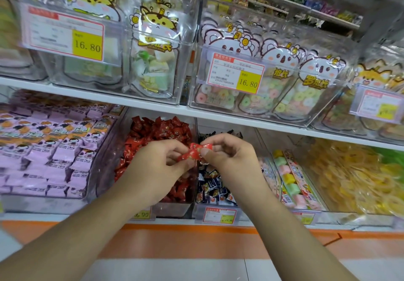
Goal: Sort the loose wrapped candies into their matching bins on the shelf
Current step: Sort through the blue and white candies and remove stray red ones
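Observation:
A red wrapped candy (195, 151) is pinched between both hands above the lower shelf. My left hand (156, 167) grips its left end and my right hand (229, 158) grips its right end. Below my left hand stands a clear bin of red wrapped candies (157, 130). Under my right hand is a clear bin of dark blue and white wrapped candies (213, 190). The candy hangs over the divide between these two bins.
A bin of pink packets (43, 145) sits at the left. Pastel marshmallow sticks (290, 180) and yellow gummy bags (358, 178) fill bins at the right. The upper shelf (153, 103) holds clear bins of cartoon candy bags with price tags (237, 73).

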A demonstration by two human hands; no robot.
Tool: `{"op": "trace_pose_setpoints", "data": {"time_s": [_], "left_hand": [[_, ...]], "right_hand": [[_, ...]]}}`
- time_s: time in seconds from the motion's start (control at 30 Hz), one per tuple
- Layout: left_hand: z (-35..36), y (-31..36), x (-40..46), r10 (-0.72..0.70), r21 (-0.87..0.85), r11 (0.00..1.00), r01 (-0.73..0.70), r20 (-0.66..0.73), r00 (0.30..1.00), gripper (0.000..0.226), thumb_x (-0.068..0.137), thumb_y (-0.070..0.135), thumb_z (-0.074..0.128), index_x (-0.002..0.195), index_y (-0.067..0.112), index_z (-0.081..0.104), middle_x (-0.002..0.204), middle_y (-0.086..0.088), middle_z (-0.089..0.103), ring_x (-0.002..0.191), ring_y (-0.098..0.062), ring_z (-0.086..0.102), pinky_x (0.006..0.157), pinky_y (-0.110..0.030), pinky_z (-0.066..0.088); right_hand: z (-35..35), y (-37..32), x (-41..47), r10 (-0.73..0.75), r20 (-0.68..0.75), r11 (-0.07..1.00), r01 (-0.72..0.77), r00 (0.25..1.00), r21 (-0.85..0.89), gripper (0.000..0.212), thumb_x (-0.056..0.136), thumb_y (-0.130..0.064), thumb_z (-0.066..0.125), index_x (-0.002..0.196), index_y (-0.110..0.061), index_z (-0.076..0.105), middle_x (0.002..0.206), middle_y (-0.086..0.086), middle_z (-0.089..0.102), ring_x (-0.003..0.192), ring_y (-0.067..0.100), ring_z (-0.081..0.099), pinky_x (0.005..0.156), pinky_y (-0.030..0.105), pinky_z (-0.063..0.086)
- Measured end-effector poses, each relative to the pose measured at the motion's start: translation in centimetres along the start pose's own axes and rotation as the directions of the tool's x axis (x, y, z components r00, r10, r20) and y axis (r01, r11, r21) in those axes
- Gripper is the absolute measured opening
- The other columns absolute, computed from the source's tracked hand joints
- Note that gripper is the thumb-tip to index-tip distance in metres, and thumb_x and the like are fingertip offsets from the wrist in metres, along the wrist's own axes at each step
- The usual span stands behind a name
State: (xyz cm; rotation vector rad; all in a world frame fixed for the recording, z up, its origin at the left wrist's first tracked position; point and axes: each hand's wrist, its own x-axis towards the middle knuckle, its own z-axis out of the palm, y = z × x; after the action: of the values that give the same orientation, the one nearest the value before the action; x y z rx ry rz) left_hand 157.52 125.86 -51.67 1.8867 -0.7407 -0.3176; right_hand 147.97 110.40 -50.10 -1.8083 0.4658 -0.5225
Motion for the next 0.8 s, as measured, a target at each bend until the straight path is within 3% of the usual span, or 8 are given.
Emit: {"op": "trace_pose_setpoints", "data": {"time_s": [0.1,0.2,0.3,0.37,0.43,0.53,0.63,0.8], "left_hand": [[-1.7,-0.5,0.0,0.017,0.319,0.947,0.023,-0.12,0.993,0.002,0.093,0.036,0.073,0.094,0.036,0.071,0.079,0.017,0.071,0.068,0.0,0.065,0.06,-0.017,0.048],[-2.8,-1.7,0.3,-0.005,0.471,0.878,0.085,-0.167,0.986,0.03,0.097,0.032,0.063,0.127,0.032,0.065,0.107,0.005,0.074,0.068,-0.001,0.06,0.062,-0.023,0.047],[-2.7,-2.4,0.3,0.032,0.455,0.89,0.043,-0.156,0.987,0.043,0.099,0.029,0.06,0.142,0.027,0.058,0.139,0.0,0.063,0.117,-0.02,0.064,0.099,-0.032,0.047],[-2.1,-2.4,0.2,0.1,0.442,0.896,-0.052,-0.086,0.991,0.044,0.1,0.032,0.06,0.143,0.03,0.056,0.146,0.01,0.057,0.132,-0.014,0.054,0.108,-0.027,0.038],[-1.2,-2.2,0.0,0.157,0.44,0.884,-0.158,0.039,0.987,0.047,0.101,0.038,0.056,0.148,0.037,0.049,0.151,0.022,0.048,0.136,-0.001,0.045,0.111,-0.019,0.031],[0.3,-2.4,-0.1,0.207,0.432,0.861,-0.268,0.184,0.961,0.052,0.102,0.044,0.051,0.153,0.043,0.039,0.156,0.032,0.034,0.141,0.01,0.031,0.115,-0.013,0.019],[1.3,-2.6,-0.1,0.236,0.417,0.857,-0.304,0.207,0.95,0.053,0.103,0.044,0.05,0.154,0.041,0.039,0.157,0.031,0.032,0.144,0.009,0.028,0.116,-0.011,0.016],[3.5,-0.2,0.2,0.296,0.388,0.846,-0.366,0.229,0.927,0.051,0.102,0.047,0.052,0.152,0.042,0.041,0.153,0.033,0.035,0.137,0.013,0.033,0.11,-0.008,0.02]], "right_hand": [[-0.1,1.0,0.0,0.041,-0.086,0.999,-0.041,0.995,0.002,0.007,0.092,-0.011,0.076,0.091,-0.018,0.075,0.075,0.003,0.067,0.066,0.013,0.06,0.063,0.027,0.055],[0.6,1.3,0.1,0.017,-0.007,0.997,-0.017,1.0,-0.074,0.012,0.094,-0.013,0.073,0.104,-0.019,0.076,0.083,-0.009,0.075,0.071,0.001,0.066,0.066,0.02,0.054],[0.9,1.5,0.3,-0.06,0.044,0.96,0.07,0.997,-0.272,0.027,0.095,-0.017,0.071,0.121,-0.025,0.074,0.103,-0.015,0.075,0.097,-0.002,0.068,0.086,0.021,0.058],[0.2,1.8,0.3,-0.082,0.025,0.884,0.084,0.996,-0.459,0.028,0.097,-0.017,0.067,0.122,-0.029,0.072,0.105,-0.019,0.071,0.091,-0.003,0.066,0.078,0.014,0.055],[-1.0,2.1,0.1,-0.067,0.011,0.829,0.062,0.998,-0.556,0.03,0.097,-0.015,0.064,0.124,-0.029,0.07,0.109,-0.013,0.07,0.081,0.0,0.063,0.067,0.01,0.05],[-3.3,2.4,0.4,-0.11,-0.087,0.745,0.024,0.99,-0.667,0.035,0.095,-0.009,0.061,0.125,-0.024,0.069,0.118,-0.005,0.07,0.102,0.012,0.063,0.088,0.025,0.054],[-6.3,2.7,0.6,-0.153,-0.186,0.619,-0.053,0.97,-0.783,0.039,0.091,-0.007,0.059,0.129,-0.015,0.066,0.12,0.004,0.066,0.119,0.025,0.055,0.099,0.034,0.047],[-9.8,4.7,-0.5,0.142,-0.352,0.652,-0.354,0.925,-0.67,0.034,0.1,-0.018,0.051,0.133,-0.012,0.053,0.121,0.017,0.063,0.101,0.035,0.061,0.076,0.037,0.045]]}}
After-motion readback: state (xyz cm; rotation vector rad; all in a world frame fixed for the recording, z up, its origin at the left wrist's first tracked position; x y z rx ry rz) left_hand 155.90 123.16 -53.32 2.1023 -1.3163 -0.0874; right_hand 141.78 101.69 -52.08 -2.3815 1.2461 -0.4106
